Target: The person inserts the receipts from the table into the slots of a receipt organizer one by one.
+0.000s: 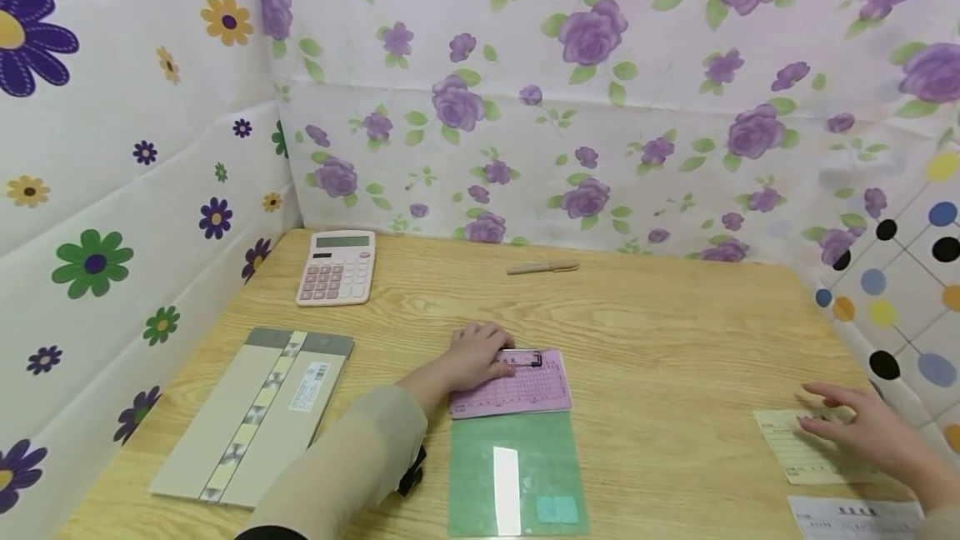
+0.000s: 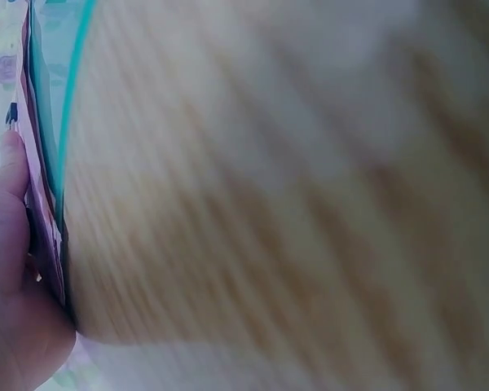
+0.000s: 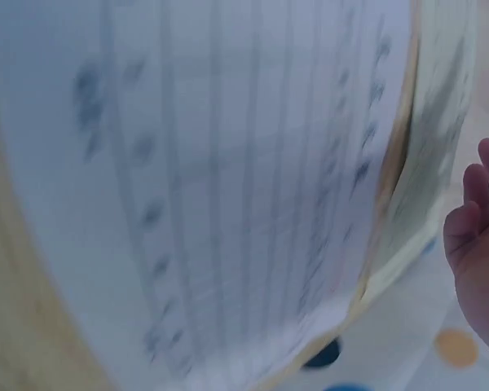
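Wood-grain counter (image 1: 660, 340) against flowered and dotted cloth walls (image 1: 420, 148). Calculator (image 1: 337, 269) and pen (image 1: 543, 267) toward back; folder (image 1: 281, 432) at left, its label (image 1: 309, 386) barcoded. Ruled print on slips too small or blurred to read. Left hand (image 1: 477, 355) on pink slips (image 1: 525, 394) beside clip (image 1: 519, 359) of green clipboard (image 1: 480, 461), front centre; fingers partly hidden, grip cannot be told. Right hand (image 1: 870, 427), fingers parted, over yellow slip (image 1: 787, 452); white slip (image 1: 840, 519) cut off below.

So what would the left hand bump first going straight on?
Probably the pen, though depth is unclear: the left hand might slip past it and meet the flowery cloth behind.
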Tool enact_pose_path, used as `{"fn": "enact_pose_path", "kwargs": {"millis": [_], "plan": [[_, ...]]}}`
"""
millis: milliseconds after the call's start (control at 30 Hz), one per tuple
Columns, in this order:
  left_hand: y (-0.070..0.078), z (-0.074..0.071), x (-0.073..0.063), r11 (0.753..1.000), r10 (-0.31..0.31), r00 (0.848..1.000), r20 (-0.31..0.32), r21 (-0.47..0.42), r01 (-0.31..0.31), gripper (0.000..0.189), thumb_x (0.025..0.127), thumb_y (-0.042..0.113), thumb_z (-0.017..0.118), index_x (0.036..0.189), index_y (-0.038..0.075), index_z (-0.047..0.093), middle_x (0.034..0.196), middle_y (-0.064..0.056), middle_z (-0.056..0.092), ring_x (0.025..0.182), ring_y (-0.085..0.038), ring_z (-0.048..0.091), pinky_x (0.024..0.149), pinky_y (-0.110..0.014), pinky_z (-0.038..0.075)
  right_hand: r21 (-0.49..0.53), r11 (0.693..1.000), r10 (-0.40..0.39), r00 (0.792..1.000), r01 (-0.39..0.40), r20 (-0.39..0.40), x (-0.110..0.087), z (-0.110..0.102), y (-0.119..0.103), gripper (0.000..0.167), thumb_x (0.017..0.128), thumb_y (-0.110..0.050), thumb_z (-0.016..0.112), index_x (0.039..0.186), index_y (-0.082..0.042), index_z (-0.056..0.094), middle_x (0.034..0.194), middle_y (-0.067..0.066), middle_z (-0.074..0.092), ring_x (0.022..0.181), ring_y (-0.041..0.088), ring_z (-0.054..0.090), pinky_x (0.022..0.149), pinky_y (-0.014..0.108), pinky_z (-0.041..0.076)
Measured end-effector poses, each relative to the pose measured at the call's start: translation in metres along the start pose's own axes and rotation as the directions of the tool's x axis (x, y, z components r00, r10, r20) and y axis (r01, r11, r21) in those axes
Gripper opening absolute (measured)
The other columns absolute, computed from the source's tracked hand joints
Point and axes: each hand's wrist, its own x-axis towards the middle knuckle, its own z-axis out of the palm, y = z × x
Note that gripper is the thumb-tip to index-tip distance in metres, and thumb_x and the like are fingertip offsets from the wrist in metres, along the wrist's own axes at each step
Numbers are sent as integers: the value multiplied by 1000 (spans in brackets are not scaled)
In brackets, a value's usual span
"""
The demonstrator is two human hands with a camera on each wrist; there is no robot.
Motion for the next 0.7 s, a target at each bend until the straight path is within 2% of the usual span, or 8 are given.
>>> {"fn": "enact_pose_path", "kwargs": {"millis": [100, 200, 300, 367, 467, 533, 600, 700], "plan": [[1, 2, 2, 1000, -1, 1000, 7, -3, 1, 43, 89, 49, 55, 124, 22, 52, 129, 2, 46, 116, -22, 39, 97, -47, 26, -27, 999, 41, 999, -41, 1, -8, -2, 16, 75, 85, -42, 67, 128, 14, 43, 119, 42, 43, 98, 54, 46, 69, 57, 43], [1, 2, 2, 1000, 0, 1000, 2, -2, 0, 44, 89, 50, 56, 124, 22, 52, 130, 1, 46, 116, -23, 39, 96, -47, 26, -104, 992, 77, 997, -78, -15, -12, -4, 30, 81, 81, -50, 67, 126, 13, 45, 119, 45, 39, 98, 60, 42, 71, 62, 40], [0, 1, 2, 1000, -5, 1000, 4, 2, 5, 45, 88, 50, 56, 123, 23, 52, 130, 1, 46, 116, -23, 40, 96, -48, 27, -156, 981, 116, 993, -118, -23, -13, -6, 41, 86, 75, -57, 69, 123, 12, 48, 116, 47, 41, 96, 62, 43, 69, 58, 43], [0, 0, 1, 1000, -8, 1000, 8, 2, 8, 44, 89, 49, 56, 123, 22, 52, 130, 1, 46, 116, -23, 40, 96, -48, 27, -155, 978, 141, 990, -142, -14, -15, -4, 49, 89, 72, -58, 70, 122, 12, 49, 104, 43, 50, 78, 53, 53, 62, 50, 46], [0, -1, 0, 1000, -4, 1000, 17, 2, 4, 43, 89, 49, 55, 123, 23, 51, 130, 2, 45, 115, -23, 39, 96, -47, 27, -174, 974, 149, 989, -146, 6, -17, 1, 56, 87, 72, -59, 70, 120, 12, 52, 100, 41, 54, 72, 48, 55, 58, 46, 46], [0, -1, 0, 1000, 0, 1000, 17, -1, 0, 42, 89, 49, 55, 123, 23, 52, 130, 1, 45, 115, -23, 39, 95, -47, 27, -210, 968, 138, 990, -134, 7, -16, 5, 59, 84, 73, -59, 69, 118, 11, 54, 95, 38, 57, 67, 44, 55, 59, 48, 45], [1, -1, -1, 1000, 2, 1000, 13, -1, -2, 41, 90, 48, 55, 122, 23, 51, 129, 1, 45, 114, -23, 40, 95, -47, 27, -258, 960, 113, 994, -110, -5, -14, 7, 57, 81, 75, -60, 66, 116, 9, 56, 101, 41, 54, 80, 53, 54, 64, 54, 44], [1, -1, -1, 1000, -1, 1000, 10, 4, 1, 41, 90, 48, 54, 123, 23, 51, 130, 1, 45, 114, -23, 40, 95, -47, 27, -290, 954, 82, 997, -81, -8, -8, 8, 52, 80, 78, -62, 62, 117, 8, 56, 101, 39, 56, 82, 54, 53, 67, 58, 42]]}}
